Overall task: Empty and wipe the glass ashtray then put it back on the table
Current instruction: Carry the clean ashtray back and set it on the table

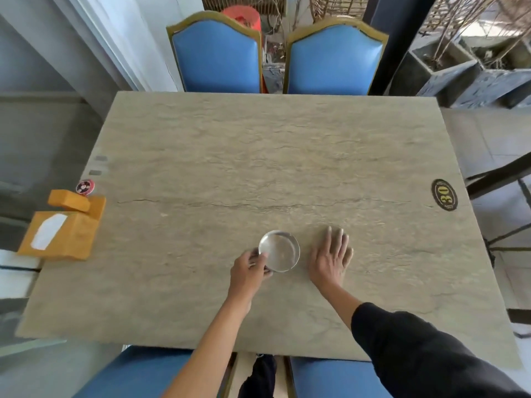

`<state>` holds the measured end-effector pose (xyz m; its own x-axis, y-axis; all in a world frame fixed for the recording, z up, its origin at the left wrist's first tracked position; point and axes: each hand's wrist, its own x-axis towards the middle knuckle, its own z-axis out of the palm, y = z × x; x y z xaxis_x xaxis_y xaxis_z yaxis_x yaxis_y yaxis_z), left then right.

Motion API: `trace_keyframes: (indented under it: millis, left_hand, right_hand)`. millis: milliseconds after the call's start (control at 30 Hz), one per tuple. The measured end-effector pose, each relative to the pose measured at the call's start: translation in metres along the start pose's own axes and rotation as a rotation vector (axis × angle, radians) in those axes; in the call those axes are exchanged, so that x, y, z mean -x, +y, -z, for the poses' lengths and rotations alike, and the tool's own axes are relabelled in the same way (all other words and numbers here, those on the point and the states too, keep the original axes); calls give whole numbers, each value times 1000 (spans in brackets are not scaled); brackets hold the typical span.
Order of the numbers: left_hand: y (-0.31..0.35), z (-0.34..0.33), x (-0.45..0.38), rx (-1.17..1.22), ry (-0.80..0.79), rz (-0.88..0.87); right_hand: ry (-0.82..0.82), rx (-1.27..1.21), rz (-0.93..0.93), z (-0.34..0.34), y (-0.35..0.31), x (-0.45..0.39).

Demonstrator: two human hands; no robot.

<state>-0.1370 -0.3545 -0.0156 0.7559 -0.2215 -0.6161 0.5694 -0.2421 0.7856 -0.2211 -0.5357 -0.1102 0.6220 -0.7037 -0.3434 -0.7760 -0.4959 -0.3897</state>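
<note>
A round clear glass ashtray (280,250) rests on the beige stone table (258,156), near the front middle. My left hand (248,271) grips the ashtray's left rim with thumb and fingers. Just right of the ashtray lies my right hand (332,255), flat on the table with fingers spread, holding nothing and not touching the glass. The ashtray looks see-through with nothing obvious inside it.
An orange tissue box (60,235) and a smaller orange box (76,201) sit at the table's left edge, beside a small red round tin (85,186). A black oval "30" tag (444,194) marks the right side. Blue chairs (218,53) stand behind and in front.
</note>
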Motion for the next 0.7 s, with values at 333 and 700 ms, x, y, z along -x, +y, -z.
trace_keyframes:
  millis: [333, 700]
  left_hand:
    - [12, -13, -94, -92, 142, -31]
    - [32, -26, -146, -235, 274, -216]
  right_hand:
    - [85, 110, -110, -25, -5, -5]
    - [89, 122, -119, -27, -3, -10]
